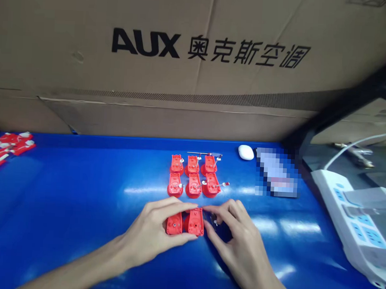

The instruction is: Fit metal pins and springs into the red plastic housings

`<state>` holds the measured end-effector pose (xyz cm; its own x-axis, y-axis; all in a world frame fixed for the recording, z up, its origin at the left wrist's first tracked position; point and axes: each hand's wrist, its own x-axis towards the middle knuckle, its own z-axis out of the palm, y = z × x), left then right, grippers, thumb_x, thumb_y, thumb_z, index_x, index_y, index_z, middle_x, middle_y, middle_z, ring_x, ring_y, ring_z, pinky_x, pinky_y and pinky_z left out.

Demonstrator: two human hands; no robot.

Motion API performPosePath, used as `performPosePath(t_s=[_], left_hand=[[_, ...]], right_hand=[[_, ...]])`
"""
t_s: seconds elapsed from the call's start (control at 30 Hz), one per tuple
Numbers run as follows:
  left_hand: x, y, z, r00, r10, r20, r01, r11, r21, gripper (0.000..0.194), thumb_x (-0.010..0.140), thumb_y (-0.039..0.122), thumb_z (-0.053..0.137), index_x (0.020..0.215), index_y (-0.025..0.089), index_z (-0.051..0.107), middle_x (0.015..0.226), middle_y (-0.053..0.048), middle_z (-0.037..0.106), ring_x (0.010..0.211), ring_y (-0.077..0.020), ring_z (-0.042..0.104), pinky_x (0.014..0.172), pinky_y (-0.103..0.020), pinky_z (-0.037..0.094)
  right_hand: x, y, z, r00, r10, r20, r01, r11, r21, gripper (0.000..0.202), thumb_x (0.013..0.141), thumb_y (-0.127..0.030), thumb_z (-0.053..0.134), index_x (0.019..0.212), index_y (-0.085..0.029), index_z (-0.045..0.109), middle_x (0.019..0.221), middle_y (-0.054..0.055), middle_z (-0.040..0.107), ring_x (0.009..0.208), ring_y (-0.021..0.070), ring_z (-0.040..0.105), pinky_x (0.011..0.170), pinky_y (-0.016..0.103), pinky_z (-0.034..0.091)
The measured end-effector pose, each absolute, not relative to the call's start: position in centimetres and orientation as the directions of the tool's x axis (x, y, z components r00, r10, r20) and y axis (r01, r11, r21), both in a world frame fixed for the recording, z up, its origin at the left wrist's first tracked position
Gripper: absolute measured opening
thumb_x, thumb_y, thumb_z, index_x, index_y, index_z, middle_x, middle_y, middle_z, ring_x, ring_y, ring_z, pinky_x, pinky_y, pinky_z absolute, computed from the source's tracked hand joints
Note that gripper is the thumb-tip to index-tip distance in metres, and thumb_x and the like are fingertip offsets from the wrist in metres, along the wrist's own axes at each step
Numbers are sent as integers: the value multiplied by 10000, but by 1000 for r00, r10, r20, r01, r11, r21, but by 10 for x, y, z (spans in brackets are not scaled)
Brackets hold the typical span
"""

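Note:
Two red plastic housings stand side by side, the left housing (175, 224) and the right housing (196, 222), open faces up. My left hand (154, 226) curls around both, index finger along the far edge and thumb along the near edge, its tips at the right housing. My right hand (236, 237) has its bent index finger and thumb at that housing's right side. Beneath its fingers shows a small shiny metal part (215, 221), partly hidden; whether it is held is unclear. Farther back, several similar housings (195, 184) sit in two rows, with small white-and-metal parts on them.
A thin screwdriver (208, 154) lies behind the rows. To its right are a white earbud case (246, 152) and a blurred-out phone (277, 172). A white power strip (353, 222) runs along the right edge. Red-and-white parts (8, 150) lie far left. A large cardboard box (196, 80) stands behind.

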<state>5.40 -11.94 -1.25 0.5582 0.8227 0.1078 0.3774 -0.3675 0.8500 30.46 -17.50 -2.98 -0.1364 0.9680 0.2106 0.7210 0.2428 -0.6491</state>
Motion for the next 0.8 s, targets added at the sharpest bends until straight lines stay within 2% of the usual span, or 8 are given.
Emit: performPosePath(t_s=[0.13, 0.57, 0.8], left_hand=[[54, -120, -14, 560, 821, 113, 374, -372, 850, 564, 906, 352, 925, 1439, 314, 747, 1246, -51, 808, 1043, -221, 794, 966, -354, 646], [53, -119, -14, 561, 820, 114, 380, -377, 845, 554, 906, 382, 923, 1428, 311, 751, 1264, -46, 806, 1061, -224, 794, 977, -354, 642], [53, -119, -14, 570, 813, 118, 366, -380, 850, 548, 926, 365, 904, 1445, 296, 739, 1244, -57, 807, 1033, -225, 794, 946, -350, 641]], right_hand=[[304, -174, -33, -124, 963, 237, 743, 249, -621, 219, 1083, -248, 630, 1287, -283, 705, 1031, 52, 617, 995, 254, 583, 844, 410, 513], [306, -174, -33, -116, 960, 254, 724, 257, -640, 216, 1098, -264, 614, 1287, -264, 719, 1006, 48, 626, 965, 239, 605, 825, 400, 524], [288, -180, -4, -113, 922, 370, 675, 344, -653, 176, 1069, -207, 645, 1211, -263, 731, 875, 9, 604, 824, 195, 598, 808, 384, 524]])
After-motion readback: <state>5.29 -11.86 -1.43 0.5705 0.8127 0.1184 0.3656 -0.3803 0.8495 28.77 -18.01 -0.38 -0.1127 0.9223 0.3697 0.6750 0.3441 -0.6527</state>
